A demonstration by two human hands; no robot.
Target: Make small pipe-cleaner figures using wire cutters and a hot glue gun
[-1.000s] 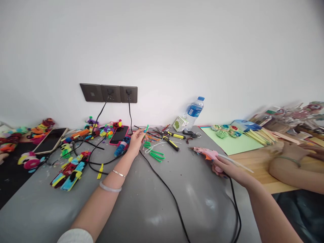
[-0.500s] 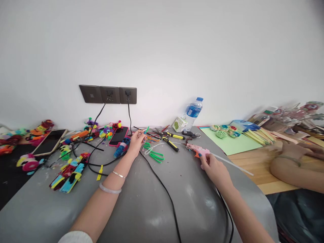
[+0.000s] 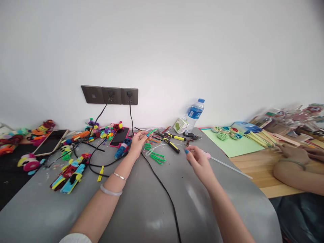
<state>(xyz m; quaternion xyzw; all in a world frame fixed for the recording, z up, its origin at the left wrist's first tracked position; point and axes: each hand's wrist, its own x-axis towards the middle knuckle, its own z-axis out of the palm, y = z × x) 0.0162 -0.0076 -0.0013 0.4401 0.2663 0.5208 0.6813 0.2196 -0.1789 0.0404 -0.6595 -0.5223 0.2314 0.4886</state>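
My left hand (image 3: 138,141) is pinched on a short green pipe cleaner (image 3: 152,132), held above the far side of the table. Below it lie a looped green pipe cleaner (image 3: 158,157) and a pale fuzzy strand (image 3: 165,145). My right hand (image 3: 198,162) has its thumb and forefinger apart, and nothing shows between them. Behind that hand rests a pink glue gun (image 3: 207,155), mostly hidden, with a clear glue stick (image 3: 230,166) poking out to the right. Yellow-and-black pliers (image 3: 172,145) lie between my hands.
Pipe-cleaner figures (image 3: 69,173) and phones (image 3: 52,141) crowd the left. Black cords (image 3: 162,184) run across the grey table (image 3: 141,209) from wall sockets (image 3: 110,95). A bottle (image 3: 195,114) stands at the wall. Another person's arm (image 3: 291,168) rests on the wooden table at right.
My right hand has let go of the glue gun and moved left in front of it. My left hand keeps the green pipe cleaner, shifted slightly right in view.
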